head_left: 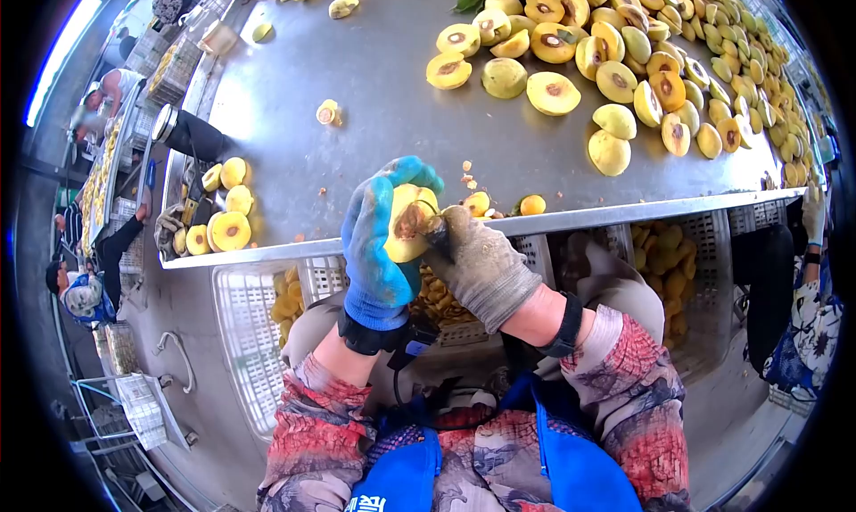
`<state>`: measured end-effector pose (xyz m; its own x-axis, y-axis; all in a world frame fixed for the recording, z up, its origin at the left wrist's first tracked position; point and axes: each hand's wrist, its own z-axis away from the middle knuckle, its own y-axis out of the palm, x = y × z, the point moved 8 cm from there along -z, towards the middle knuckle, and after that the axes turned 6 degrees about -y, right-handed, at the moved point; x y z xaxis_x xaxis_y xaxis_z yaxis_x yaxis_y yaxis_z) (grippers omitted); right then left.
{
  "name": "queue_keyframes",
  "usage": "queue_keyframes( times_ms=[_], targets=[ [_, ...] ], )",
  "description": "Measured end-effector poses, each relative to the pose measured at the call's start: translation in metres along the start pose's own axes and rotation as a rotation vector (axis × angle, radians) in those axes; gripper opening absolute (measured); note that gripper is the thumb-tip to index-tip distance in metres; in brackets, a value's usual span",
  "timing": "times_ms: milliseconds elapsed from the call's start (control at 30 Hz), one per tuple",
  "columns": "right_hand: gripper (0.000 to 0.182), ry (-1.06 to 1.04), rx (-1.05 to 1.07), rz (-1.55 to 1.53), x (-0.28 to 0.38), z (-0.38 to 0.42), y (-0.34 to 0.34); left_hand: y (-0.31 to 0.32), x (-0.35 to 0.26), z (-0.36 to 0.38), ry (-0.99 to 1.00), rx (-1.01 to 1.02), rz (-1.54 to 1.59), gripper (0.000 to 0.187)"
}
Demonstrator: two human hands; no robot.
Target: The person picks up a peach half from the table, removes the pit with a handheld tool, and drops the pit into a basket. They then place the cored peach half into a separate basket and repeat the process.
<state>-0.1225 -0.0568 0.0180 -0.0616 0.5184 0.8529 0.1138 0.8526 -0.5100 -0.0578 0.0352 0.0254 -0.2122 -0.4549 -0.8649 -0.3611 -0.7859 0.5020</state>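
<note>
My left hand (pixel 370 240), in a blue glove, is wrapped round a yellow peach half (pixel 401 246) with its cut face and brown stone hollow turned to the right. My right hand (pixel 486 267), in a soiled whitish glove, grips a small dark tool (pixel 434 230) whose end meets the brown centre of the peach; its exact shape is mostly covered by my fingers. Both hands are over the near edge of the metal table (pixel 294 146). Small peach pieces (pixel 477 203) and crumbs lie just beyond my right hand.
A large heap of halved peaches (pixel 615 81) covers the table's far right. Several halves (pixel 231 231) sit at the left corner near a black cylinder (pixel 192 134). White crates (pixel 245 325) with peaches stand below the edge. Other people (pixel 85 293) are at the left and right.
</note>
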Motion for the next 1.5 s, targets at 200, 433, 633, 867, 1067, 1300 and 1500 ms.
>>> queue_keyframes(
  times_ms=[200,433,633,867,1067,1300,1500],
  targets=[
    [0.022,0.124,0.089,0.023,-0.004,0.001,0.008,0.006,-0.004,0.005,0.017,-0.031,-0.024,0.040],
    [0.028,0.071,0.088,-0.139,0.004,0.008,0.013,0.011,-0.011,0.011,0.039,0.006,-0.125,0.038],
    [0.037,0.087,0.100,-0.195,0.002,0.012,0.018,0.016,-0.016,0.013,0.074,0.091,-0.248,0.034],
    [0.050,0.118,0.217,-0.152,-0.022,0.030,0.049,0.023,-0.007,0.009,-0.156,0.212,-0.233,0.035],
    [0.053,0.639,0.486,-0.761,-0.002,0.045,0.028,0.029,0.001,0.006,-0.246,0.264,-0.189,0.035],
    [0.054,0.549,0.417,-0.701,-0.007,0.043,0.029,0.027,0.004,0.010,-0.100,0.336,-0.183,0.030],
    [0.050,0.615,0.507,-0.611,-0.006,0.053,0.027,0.028,0.011,0.015,-0.308,0.379,-0.239,0.029]
  ],
)
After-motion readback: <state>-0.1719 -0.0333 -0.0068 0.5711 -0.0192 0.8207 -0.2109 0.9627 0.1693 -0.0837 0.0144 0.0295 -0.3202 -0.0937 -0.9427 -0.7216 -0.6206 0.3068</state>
